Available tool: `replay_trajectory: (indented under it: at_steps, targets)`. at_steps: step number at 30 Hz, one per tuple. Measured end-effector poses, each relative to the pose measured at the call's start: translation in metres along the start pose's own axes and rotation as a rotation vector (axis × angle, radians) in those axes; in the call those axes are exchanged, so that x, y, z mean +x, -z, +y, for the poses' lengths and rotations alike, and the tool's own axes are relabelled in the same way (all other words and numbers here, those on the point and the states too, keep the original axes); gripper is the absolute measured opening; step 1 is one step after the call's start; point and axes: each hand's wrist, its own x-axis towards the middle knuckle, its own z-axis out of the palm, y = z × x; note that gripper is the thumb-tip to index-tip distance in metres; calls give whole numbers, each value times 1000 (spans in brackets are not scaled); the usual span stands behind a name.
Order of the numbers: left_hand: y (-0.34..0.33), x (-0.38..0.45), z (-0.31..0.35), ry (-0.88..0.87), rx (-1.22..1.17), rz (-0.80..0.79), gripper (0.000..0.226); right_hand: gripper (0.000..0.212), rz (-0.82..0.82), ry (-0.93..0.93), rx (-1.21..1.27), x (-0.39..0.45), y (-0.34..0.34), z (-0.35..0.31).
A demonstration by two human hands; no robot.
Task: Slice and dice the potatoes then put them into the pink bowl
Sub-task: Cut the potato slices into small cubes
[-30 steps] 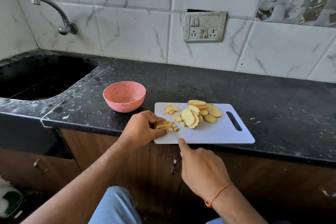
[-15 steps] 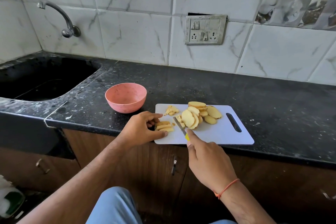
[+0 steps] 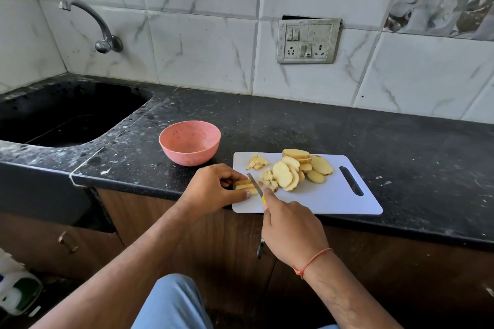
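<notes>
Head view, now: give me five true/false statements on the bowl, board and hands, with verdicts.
1. The pink bowl holds diced potato. False: it is empty.
2. The left hand pins potato strips on the cutting board. True.
3. The right hand holds a knife with its blade across the strips. True.
4. The round slices lie on the countertop. False: they are piled on the board.
5. The bowl sits right of the board. False: it sits to its left, nearer the sink.
</notes>
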Motion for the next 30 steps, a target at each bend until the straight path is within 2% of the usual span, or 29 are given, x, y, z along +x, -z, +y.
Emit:
replay_trajectory:
  at_steps: [10, 23, 30]
  targets:
    - [-4, -3, 0, -20, 13, 59, 38, 59, -35, 22, -115, 3, -2, -2]
    - [-8, -9, 7, 9, 14, 118, 41, 62, -36, 5, -161, -48, 11, 16]
    - [-4, -7, 4, 4, 20, 69, 45, 56, 6, -56, -2, -51, 7, 29]
